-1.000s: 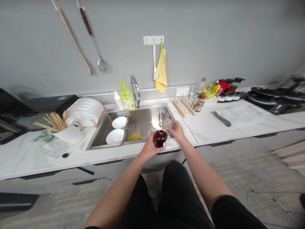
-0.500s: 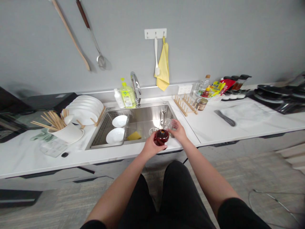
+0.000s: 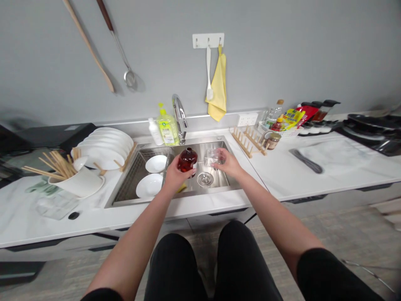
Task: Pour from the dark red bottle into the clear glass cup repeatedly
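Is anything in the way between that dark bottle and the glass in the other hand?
Nothing visible: only a gap over the sink separates the bottle in the left hand from the glass in the right hand.

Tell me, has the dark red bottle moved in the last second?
Yes. The dark red bottle, held in the left hand, has gone from the right of the sink drain to the left of it.

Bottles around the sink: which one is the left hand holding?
The dark red bottle, held upright in the left hand. The yellow-green soap bottle and small white bottle stand untouched beside the faucet.
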`<control>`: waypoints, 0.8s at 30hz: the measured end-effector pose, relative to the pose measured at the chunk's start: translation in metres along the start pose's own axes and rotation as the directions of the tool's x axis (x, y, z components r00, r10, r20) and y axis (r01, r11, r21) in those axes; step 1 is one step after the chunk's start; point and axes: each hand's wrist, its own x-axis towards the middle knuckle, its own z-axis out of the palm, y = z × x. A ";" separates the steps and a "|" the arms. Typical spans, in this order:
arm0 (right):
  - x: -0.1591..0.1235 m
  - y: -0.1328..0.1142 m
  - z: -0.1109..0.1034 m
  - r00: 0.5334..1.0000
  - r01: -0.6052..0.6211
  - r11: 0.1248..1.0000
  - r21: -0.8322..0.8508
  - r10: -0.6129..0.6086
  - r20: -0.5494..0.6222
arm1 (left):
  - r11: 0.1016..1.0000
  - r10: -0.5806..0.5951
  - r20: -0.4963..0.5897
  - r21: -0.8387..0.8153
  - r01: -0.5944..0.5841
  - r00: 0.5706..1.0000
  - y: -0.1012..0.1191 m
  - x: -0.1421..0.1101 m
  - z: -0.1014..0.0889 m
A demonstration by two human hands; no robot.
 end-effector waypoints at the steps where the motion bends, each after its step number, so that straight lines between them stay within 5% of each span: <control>1: 0.012 0.004 0.006 1.000 -0.004 1.000 0.012 0.003 0.030 | 1.000 -0.001 -0.035 0.012 0.001 0.999 -0.007 0.009 -0.001; 5: 0.045 0.029 0.035 0.994 -0.065 0.993 0.101 0.056 0.092 | 0.997 -0.033 -0.149 0.065 0.043 0.988 -0.040 0.038 -0.001; 10: 0.049 0.059 0.062 0.984 -0.157 0.985 0.068 0.150 0.098 | 0.981 -0.051 -0.172 0.177 0.082 0.984 -0.073 0.051 -0.001; 24: 0.053 0.082 0.062 0.974 -0.192 0.957 0.218 0.158 0.165 | 0.902 -0.009 -0.022 0.431 0.018 1.000 -0.094 0.052 -0.004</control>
